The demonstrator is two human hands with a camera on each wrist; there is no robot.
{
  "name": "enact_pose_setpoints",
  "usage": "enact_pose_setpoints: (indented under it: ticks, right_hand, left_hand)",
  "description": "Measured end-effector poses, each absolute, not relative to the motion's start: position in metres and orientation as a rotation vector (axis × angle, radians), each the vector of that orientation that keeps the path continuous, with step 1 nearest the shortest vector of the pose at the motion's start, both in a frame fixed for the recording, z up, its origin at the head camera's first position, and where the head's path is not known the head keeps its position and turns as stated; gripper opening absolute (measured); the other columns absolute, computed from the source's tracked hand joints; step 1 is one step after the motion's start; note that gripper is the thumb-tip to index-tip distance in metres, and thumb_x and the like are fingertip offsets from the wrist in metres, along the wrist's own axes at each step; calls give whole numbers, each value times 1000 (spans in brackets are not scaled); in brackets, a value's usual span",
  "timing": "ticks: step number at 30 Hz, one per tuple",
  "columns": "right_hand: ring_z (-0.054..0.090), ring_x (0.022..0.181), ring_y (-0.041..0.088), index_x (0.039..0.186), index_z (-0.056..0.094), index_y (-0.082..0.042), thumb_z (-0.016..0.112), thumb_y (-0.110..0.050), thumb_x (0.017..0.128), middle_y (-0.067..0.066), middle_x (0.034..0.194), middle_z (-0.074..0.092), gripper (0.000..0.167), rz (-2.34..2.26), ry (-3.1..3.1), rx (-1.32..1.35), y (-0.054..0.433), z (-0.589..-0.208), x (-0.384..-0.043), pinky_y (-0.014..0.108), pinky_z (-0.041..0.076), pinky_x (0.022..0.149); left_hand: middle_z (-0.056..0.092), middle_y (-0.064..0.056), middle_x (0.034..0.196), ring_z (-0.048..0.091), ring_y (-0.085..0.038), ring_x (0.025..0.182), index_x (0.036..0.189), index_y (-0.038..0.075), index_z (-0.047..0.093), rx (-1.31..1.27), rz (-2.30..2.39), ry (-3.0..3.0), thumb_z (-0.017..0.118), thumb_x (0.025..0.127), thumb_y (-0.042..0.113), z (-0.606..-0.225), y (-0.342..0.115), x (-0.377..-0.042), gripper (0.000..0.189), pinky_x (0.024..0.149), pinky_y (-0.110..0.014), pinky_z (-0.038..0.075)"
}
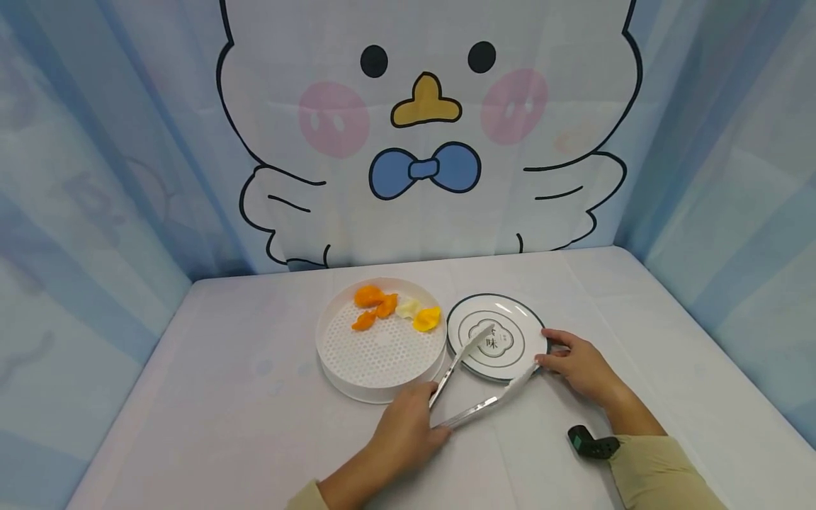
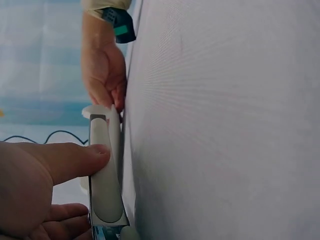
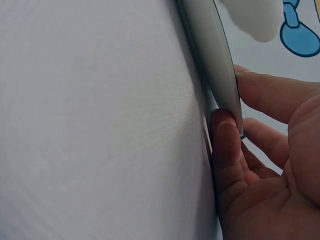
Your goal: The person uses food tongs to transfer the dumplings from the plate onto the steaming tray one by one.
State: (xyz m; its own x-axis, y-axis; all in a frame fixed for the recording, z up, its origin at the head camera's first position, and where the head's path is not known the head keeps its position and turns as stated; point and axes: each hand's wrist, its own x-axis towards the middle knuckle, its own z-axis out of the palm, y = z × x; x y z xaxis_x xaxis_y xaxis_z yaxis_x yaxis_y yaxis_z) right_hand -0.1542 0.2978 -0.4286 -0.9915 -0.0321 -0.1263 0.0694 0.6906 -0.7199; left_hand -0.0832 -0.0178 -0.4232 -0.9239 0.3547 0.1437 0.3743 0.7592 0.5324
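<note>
My left hand (image 1: 403,431) grips a pair of metal tongs (image 1: 474,409) with pale tips. The tongs are spread, one tip over the plate's middle and the other at its right rim, near my right fingers. In the left wrist view, the thumb presses along the tongs' handle (image 2: 106,187). A white plate (image 1: 513,312) with dark rings and printed characters lies on the table. At its right edge, my right hand (image 1: 581,363) pinches the rim. From the right wrist, fingers (image 3: 227,145) show tucked under the plate (image 3: 215,55), and the thumb side touches its edge.
Left of the plate stands a round white tray (image 1: 376,365) with a perforated floor. Several orange pieces (image 1: 368,296), a pale piece (image 1: 409,307) and a yellow piece (image 1: 427,319) lie in it. A white cloth (image 1: 248,397) covers the table, with a printed curtain (image 1: 423,227) behind.
</note>
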Motion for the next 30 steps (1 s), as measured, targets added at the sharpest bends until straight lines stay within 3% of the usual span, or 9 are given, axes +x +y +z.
enact_pose_setpoints:
  ticks: [4,9,18,30]
  right_hand:
    - [58,99,29,147,40,7,72,-29,93,26,122,58,72,-1204,2761,37,297,-429,-154,36,47,80]
    - [57,100,29,147,39,8,73,-29,93,28,128,54,73,-1203,2760,31,297,-431,-155,35,48,79]
    - [57,98,28,147,40,6,72,-32,93,21,113,62,74,-1178,2764,46,300,-430,-157,37,46,80]
    - [56,97,28,148,39,6,73,-30,93,20,113,61,74,-1205,2749,61,299,-430,-156,35,46,79]
  left_hand:
    - [64,-11,98,62,-26,90,115,-3,63,-611,-878,-2848,90,71,22,-425,-18,-82,58,77,-38,52]
    - [65,-11,97,62,-26,89,113,-3,63,-581,-901,-2835,91,70,23,-426,-16,-82,57,77,-38,52]
    - [60,-3,86,56,-17,78,106,-2,65,-514,-981,-2903,92,70,24,-422,-10,-88,52,68,-33,49]
    - [61,-6,91,59,-22,84,110,-3,64,-445,-978,-2901,90,72,29,-424,-7,-86,56,74,-38,51]
